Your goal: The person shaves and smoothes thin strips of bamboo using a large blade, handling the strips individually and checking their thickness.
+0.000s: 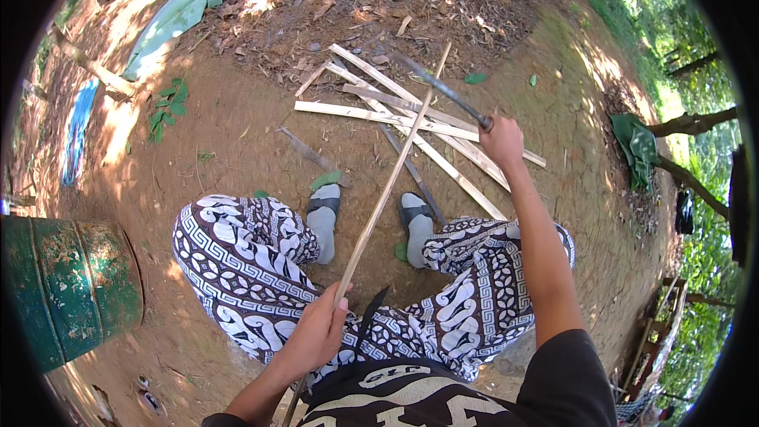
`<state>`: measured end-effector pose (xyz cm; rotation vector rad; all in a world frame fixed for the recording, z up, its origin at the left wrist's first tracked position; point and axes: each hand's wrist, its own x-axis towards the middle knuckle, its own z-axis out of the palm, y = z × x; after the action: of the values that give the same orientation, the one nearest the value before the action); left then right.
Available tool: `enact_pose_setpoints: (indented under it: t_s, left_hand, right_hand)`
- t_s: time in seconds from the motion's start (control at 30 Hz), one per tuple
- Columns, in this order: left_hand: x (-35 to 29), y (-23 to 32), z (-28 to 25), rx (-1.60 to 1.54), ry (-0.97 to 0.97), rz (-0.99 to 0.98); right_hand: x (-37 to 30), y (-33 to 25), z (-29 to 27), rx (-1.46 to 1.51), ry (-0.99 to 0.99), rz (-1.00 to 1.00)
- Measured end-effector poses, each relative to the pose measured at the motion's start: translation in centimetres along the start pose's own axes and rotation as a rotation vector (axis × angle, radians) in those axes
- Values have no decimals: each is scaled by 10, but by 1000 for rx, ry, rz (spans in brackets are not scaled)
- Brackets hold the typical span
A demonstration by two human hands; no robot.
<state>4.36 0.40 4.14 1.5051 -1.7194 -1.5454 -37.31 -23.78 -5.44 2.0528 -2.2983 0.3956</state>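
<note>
My left hand [318, 330] is closed around the lower part of a long thin wooden strip [393, 180]. The strip slants up and away over the ground between my feet, and its lower end passes beside my waist. My right hand [503, 142] grips the handle of a machete [455, 96], its long dark blade pointing up and left. In the picture the blade crosses the strip near its far end; whether they touch I cannot tell. Beneath them, several pale wooden slats [348, 112] lie crisscrossed on the dirt.
A grey weathered piece of wood [304, 146] lies near my left foot. At the left stands a rusty green drum [71, 285]. Farther off are a blue sheet [77, 130], a large banana leaf [170, 28] and dry leaf litter. A green cloth-like piece [635, 150] hangs by branches at right.
</note>
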Motion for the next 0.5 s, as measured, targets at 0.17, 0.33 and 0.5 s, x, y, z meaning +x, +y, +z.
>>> enact_pose_setpoints:
  t_s: [0.17,0.33,0.5]
  left_hand:
    - [-18,-10,7,8,10,2]
    - [-15,7,-4,43,-79,-131]
    - [-25,0,7,-25,-112,-64]
  right_hand:
    - [-1,-14,4,75,-31,89]
    - [2,-4,2,-21,-122,-185]
    - [17,41,32,110,-34,543]
